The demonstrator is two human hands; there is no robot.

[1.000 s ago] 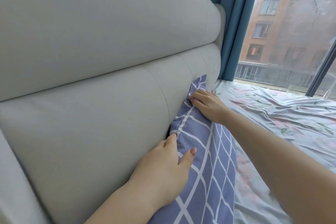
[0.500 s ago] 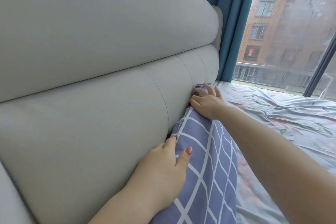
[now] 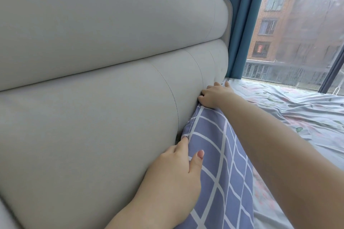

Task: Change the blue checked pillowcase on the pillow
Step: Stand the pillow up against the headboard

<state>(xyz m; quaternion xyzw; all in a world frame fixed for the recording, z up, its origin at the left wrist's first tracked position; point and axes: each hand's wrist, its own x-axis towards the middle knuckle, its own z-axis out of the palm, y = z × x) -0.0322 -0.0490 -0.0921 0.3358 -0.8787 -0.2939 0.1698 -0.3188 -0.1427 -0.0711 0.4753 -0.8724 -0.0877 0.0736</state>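
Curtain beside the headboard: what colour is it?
The curtain is plain teal blue, seen best in the head view.
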